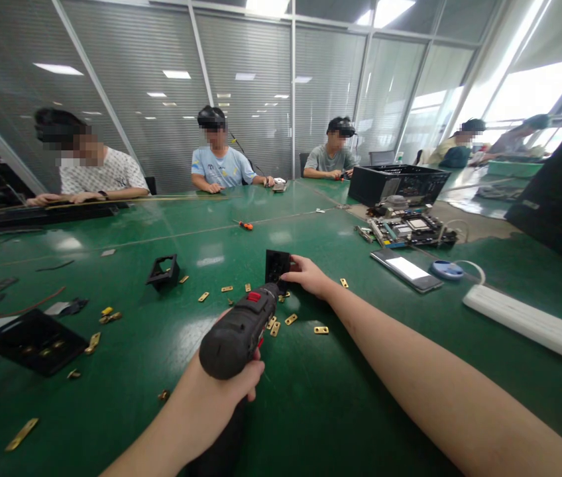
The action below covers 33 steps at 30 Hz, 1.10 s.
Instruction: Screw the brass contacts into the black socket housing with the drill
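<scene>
My left hand (228, 391) is wrapped round the grip of a black cordless drill (235, 331) with a red switch on top. The drill points away from me, its front end at a square black plastic housing (276, 264). My right hand (305, 275) grips that housing by its right side, and it stands on edge on the green table. The drill's front end hides where it meets the housing. Below and around them lie several small brass plates (321, 330) with holes.
Another black housing (164, 270) stands left of centre; a third (35, 341) lies nearer left. An orange screwdriver (245, 226) lies further back. On the right are a phone (406, 269), a white power strip (534, 323) and circuit boards (405, 228). Several people sit across the table (191, 238).
</scene>
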Motion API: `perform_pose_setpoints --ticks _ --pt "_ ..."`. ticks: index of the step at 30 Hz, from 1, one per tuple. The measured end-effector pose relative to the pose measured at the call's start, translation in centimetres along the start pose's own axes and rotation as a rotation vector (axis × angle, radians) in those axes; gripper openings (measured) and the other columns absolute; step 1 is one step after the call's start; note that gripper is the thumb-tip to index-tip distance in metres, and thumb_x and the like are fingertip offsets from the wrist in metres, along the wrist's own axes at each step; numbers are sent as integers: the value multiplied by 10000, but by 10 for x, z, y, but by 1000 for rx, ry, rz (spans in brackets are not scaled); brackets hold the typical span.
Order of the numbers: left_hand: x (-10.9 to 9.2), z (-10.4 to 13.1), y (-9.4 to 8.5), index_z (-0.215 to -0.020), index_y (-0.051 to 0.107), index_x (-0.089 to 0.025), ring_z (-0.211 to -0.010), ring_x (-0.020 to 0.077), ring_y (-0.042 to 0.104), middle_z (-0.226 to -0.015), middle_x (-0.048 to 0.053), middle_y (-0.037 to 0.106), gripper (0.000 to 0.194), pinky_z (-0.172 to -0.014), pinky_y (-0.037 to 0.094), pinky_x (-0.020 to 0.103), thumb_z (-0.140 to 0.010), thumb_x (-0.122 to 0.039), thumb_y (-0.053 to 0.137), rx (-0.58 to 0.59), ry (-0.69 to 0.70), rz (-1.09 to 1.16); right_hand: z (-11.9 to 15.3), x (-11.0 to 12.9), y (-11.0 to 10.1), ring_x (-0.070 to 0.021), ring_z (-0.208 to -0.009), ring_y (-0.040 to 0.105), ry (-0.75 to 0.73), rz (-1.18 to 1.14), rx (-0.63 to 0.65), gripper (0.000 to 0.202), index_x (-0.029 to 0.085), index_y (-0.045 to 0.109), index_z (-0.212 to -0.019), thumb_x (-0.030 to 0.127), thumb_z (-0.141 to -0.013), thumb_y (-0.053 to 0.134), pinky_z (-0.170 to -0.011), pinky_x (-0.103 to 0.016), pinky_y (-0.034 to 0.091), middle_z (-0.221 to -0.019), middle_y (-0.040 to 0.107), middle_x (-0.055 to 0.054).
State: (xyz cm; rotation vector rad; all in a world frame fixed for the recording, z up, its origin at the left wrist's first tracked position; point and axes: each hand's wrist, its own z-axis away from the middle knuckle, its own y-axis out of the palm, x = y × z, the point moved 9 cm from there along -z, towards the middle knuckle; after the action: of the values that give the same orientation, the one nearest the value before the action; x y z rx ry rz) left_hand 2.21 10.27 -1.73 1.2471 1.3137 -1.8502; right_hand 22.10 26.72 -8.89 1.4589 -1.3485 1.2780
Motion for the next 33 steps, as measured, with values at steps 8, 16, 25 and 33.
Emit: perform_pose_setpoints --ticks 8,16,25,33 --pt "-1 1 1 -540 565 -230 -540 170 555 -538 -31 556 260 -619 491 308 -780 -322 606 20 0 -19 1 -2 3 -200 -964 667 14 -5 63 318 150 590 -1234 272 -944 638 -848 -407 578 -1137 655 -77" --pt "2 -1 0 -649 575 -224 -534 165 568 -571 -46 574 135 -576 475 293 -749 -290 637 4 -8 41 2 -3 5 -206 -972 673 -2 -7 96 357 151 578 -1249 202 -909 674 -869 -422 575 -1125 663 -71" --pt "4 -1 1 -759 601 -217 -533 171 588 -605 -46 593 44 -568 482 301 -749 -237 640 11 -52 56 3 -2 4 -261 -1000 694 -4 -15 85 715 180 529 -1206 90 -574 852 -947 -461 546 -1069 716 -61" --pt "4 0 1 -805 608 -214 -541 169 588 -658 -39 611 79 -563 482 296 -736 -227 644 22 -47 89 3 -2 2 -250 -980 698 -2 2 72 709 162 531 -1212 90 -577 838 -943 -465 539 -1056 723 -62"
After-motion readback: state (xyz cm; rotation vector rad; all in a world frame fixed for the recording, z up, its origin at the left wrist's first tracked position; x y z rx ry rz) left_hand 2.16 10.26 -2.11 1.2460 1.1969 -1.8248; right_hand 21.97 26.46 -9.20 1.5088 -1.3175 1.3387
